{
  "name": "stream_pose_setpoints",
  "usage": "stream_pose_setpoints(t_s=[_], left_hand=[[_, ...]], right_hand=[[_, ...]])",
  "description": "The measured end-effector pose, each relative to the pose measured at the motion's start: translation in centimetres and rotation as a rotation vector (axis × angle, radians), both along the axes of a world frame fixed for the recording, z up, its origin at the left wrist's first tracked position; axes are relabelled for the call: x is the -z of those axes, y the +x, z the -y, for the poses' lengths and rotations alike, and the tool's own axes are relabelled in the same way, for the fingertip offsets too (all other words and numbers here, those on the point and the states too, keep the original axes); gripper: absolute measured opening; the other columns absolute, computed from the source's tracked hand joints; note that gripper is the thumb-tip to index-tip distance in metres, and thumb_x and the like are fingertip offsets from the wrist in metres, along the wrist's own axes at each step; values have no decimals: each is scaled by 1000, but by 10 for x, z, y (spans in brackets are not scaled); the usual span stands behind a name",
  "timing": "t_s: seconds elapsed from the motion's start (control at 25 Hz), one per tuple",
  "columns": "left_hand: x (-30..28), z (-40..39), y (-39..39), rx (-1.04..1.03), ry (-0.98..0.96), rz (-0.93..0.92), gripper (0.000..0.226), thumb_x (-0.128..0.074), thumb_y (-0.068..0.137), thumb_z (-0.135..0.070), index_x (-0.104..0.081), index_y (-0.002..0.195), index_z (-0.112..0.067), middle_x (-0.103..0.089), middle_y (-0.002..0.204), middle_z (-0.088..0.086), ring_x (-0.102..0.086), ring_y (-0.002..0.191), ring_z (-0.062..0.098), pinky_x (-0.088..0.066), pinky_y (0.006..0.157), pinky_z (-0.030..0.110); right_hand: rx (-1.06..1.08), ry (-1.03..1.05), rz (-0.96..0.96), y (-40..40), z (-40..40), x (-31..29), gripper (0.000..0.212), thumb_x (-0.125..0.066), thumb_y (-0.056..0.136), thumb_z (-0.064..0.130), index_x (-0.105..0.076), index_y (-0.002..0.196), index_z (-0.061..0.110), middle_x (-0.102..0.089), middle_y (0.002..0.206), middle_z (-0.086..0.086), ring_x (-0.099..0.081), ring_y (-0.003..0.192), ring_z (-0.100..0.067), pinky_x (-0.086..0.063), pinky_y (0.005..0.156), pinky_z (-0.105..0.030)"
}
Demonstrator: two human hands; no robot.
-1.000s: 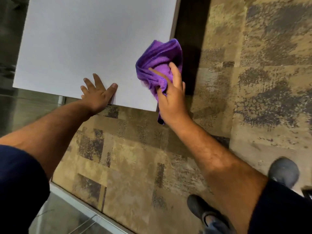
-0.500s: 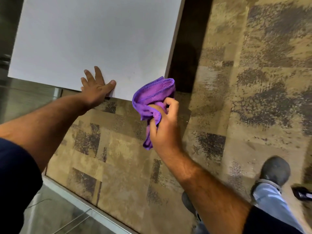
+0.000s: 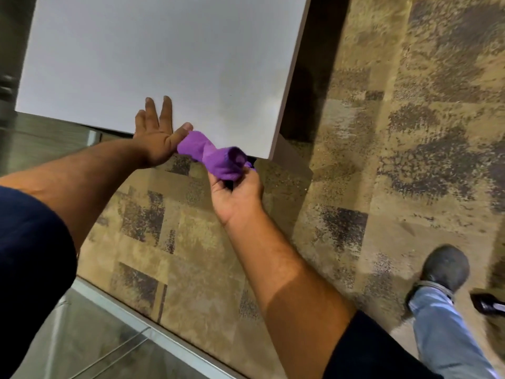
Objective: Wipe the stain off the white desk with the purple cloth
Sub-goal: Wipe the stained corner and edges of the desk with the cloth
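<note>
Left hand (image 3: pixel 155 138) flat and open on the near edge of the white rectangular counter (image 3: pixel 164 56), likely bracing. Right hand (image 3: pixel 236 192) closed around the bunched purple microfibre cloth (image 3: pixel 216 157), held at the counter's near edge, touching the left thumb. Cloth is wadded into a roll. No stain visible on the counter.

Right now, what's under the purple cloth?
The right hand holds the bunched purple cloth from below, at the white desk's near edge. Patterned carpet lies below. Its fingers are mostly hidden by the cloth.
</note>
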State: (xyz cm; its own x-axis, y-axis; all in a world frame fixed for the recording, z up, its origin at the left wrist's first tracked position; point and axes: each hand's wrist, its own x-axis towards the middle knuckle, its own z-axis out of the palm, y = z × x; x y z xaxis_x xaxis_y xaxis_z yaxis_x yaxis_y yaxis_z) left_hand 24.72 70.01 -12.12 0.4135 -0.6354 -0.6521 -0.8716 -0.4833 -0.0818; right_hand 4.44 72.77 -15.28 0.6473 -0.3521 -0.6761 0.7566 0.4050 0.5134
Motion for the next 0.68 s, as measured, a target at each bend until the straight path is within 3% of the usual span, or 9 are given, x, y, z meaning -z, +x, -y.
stream_pose_setpoints(t_s=[0.08, 0.24, 0.28, 0.36, 0.44, 0.52, 0.6, 0.68], left_hand=[[0, 2, -2, -9, -18, -10, 112, -9, 70, -98, 23, 159, -38, 33, 169, 13, 27, 155, 41, 12, 124, 55], [-2, 0, -8, -14, -59, -22, 110, -15, 75, -94, 19, 161, -35, 30, 170, 13, 26, 156, 40, 12, 124, 55], [-2, 1, -8, -11, -66, -11, 108, -15, 78, -93, 18, 162, -34, 29, 170, 14, 25, 156, 41, 11, 124, 56], [-4, 1, -10, -8, -58, 1, 101, -16, 85, -88, 18, 162, -32, 28, 170, 16, 23, 156, 43, 10, 125, 58], [-3, -2, -14, 10, -65, 26, 92, -16, 94, -81, 18, 162, -30, 27, 170, 17, 22, 156, 44, 10, 125, 59], [-3, -3, -18, 27, -64, 53, 88, -16, 96, -78, 19, 162, -30, 28, 170, 16, 22, 157, 41, 10, 125, 59], [-3, -2, -20, 39, -47, 61, 89, -13, 94, -81, 21, 161, -32, 29, 170, 12, 23, 158, 35, 9, 127, 58], [-1, -4, -17, 74, -48, 86, 90, -10, 92, -83, 23, 160, -34, 29, 171, 6, 23, 158, 29, 8, 127, 56]], right_hand=[[32, 23, 8, -13, 1, 4, 38, -29, 112, 6, -60, 130, -8, -65, 135, -32, -54, 142, -45, -54, 94, -47], [101, 34, -88, -50, -8, 17, 28, -40, 107, 7, -66, 100, 4, -76, 97, -20, -54, 144, -40, -47, 114, -50], [160, 30, -66, -64, -15, 20, 19, -48, 100, 9, -66, 98, 3, -74, 94, -20, -51, 146, -40, -41, 116, -53], [277, -38, -65, -93, -26, 31, 23, -54, 88, 15, -67, 99, 0, -70, 97, -22, -47, 148, -40, -36, 117, -55], [299, -132, -135, -121, -30, 53, 28, -45, 94, 12, -69, 100, 0, -69, 97, -23, -64, 129, -43, -52, 111, -43], [205, -226, -290, -136, -35, 79, 34, -33, 103, 3, -64, 115, 6, -68, 107, -28, -73, 99, -38, -64, 82, -32], [78, -293, -610, -143, -44, 109, 29, -39, 106, -2, -60, 124, 3, -67, 123, -28, -66, 111, -37, -57, 87, -38], [74, -378, -918, -144, -50, 138, 21, -54, 103, -1, -71, 112, 8, -77, 107, -6, -67, 108, -24, -53, 97, -41]])
